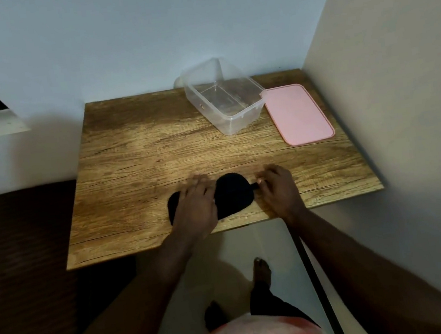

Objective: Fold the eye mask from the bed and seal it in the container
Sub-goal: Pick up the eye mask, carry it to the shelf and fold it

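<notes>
From the head camera, the black fabric eye mask (235, 197) lies spread out near the front edge of the wood-grain tabletop (134, 149). The left hand (195, 207) presses its left half with straight fingers, and the right hand (277, 187) pinches the strap stub at its right end. The clear rectangular plastic container (227, 105) stands empty, with the flat pink lid (299, 114) beside it. Folding, loading and sealing all appear to remain.
</notes>
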Motion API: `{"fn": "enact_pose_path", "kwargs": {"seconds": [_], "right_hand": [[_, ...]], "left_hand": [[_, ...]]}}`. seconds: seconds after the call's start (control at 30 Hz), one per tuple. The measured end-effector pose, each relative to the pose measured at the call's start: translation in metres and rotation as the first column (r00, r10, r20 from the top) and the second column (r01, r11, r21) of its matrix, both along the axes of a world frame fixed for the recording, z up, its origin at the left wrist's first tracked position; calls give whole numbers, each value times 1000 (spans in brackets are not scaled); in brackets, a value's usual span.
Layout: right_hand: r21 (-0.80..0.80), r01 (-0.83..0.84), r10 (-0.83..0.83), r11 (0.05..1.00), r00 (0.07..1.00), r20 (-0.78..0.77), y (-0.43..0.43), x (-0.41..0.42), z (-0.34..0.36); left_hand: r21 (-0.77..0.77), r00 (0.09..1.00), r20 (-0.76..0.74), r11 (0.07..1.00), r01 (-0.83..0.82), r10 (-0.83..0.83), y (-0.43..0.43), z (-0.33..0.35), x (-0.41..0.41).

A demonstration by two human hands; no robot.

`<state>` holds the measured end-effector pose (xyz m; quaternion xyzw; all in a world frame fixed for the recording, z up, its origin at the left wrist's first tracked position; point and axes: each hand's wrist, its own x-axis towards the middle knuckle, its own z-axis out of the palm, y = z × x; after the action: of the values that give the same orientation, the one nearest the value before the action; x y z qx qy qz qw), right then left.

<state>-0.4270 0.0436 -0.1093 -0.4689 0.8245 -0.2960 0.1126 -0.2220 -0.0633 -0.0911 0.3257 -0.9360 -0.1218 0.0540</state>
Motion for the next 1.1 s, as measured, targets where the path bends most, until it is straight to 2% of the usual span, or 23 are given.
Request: {"fn": "enact_pose_path", "kwargs": {"seconds": [0.07, 0.17, 0.37, 0.53, 0.77, 1.1], "right_hand": [[-8, 84, -83, 996, 996, 43, 4, -4, 4], [45, 112, -119, 993, 970, 212, 5, -6, 9], [64, 178, -189, 982, 888, 419, -1, -9, 9], [81, 247, -245, 966, 756, 607, -4, -10, 14], [169, 100, -189, 980, 722, 665, -10, -4, 33], [159, 206, -257, 966, 664, 702, -12, 2, 33]], "left_hand": [[62, 992, -62, 992, 113, -109, 11, 0, -20], [102, 980, -4, 975, 199, -200, 25, -11, -46], [52, 976, 87, 979, 195, -199, 34, -31, -51], [36, 978, 90, 982, 188, -190, 36, -32, -49], [27, 977, 82, 980, 195, -197, 34, -35, -48], [12, 974, 91, 979, 205, -206, 36, -35, -47]]}}
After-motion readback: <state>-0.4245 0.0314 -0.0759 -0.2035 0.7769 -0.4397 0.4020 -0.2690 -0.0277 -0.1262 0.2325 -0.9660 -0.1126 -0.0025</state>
